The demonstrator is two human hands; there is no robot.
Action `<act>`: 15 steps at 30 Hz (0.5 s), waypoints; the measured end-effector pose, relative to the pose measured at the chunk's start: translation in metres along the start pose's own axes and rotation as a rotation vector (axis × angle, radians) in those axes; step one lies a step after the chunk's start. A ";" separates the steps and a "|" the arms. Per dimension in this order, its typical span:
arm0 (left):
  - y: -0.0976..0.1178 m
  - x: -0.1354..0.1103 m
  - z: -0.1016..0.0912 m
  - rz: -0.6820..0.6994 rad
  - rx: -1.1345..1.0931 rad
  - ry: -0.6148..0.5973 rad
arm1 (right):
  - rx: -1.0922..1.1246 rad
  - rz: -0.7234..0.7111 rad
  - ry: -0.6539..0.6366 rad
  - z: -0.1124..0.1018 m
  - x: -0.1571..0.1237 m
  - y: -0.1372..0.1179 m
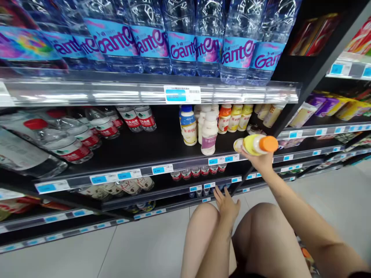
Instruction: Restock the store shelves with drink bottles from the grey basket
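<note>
My right hand (259,160) is closed around a yellow-labelled drink bottle with an orange cap (252,145), tilted on its side at the front edge of the middle shelf. Left of it stand a purple-labelled white bottle (209,133) and a blue-capped yellow-labelled bottle (189,129). Behind these, an orange-capped bottle (224,119) and yellow-labelled bottles (240,117) are lined up. Low between the knees, my left hand (227,205) has its fingers spread and holds nothing.
Large Ganten water bottles (182,42) fill the upper shelf, whose clear front rail (130,92) overhangs the middle one. Red-capped water bottles (63,143) lie toward the left. A shelf upright (321,50) stands at right. Lower shelves hold more bottles above the tiled floor (145,247).
</note>
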State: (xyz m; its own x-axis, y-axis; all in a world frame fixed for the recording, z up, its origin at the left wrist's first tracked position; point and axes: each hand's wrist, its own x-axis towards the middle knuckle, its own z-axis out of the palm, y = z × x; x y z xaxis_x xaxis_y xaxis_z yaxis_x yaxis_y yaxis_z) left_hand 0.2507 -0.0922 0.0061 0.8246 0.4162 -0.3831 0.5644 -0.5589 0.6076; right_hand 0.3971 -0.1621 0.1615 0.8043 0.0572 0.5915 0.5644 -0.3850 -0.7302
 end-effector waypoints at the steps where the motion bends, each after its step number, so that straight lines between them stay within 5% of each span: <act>1: -0.001 0.001 0.000 -0.024 0.021 -0.051 | -0.035 -0.036 0.021 0.004 0.019 0.000; 4: -0.003 0.004 0.003 -0.053 0.056 -0.112 | -0.079 -0.084 -0.013 0.027 0.070 0.012; 9: -0.003 0.006 0.004 -0.056 0.053 -0.168 | 0.088 0.128 -0.030 0.068 0.114 0.060; 15: -0.006 0.007 -0.003 -0.043 0.017 -0.215 | -0.040 0.149 -0.075 0.069 0.135 0.093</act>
State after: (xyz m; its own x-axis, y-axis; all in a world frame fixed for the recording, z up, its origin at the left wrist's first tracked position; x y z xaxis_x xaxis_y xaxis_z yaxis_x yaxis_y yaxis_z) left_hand 0.2526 -0.0841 0.0017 0.7882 0.2781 -0.5489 0.5979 -0.5572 0.5762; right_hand 0.5708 -0.1266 0.1501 0.8909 0.0652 0.4495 0.4315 -0.4305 -0.7928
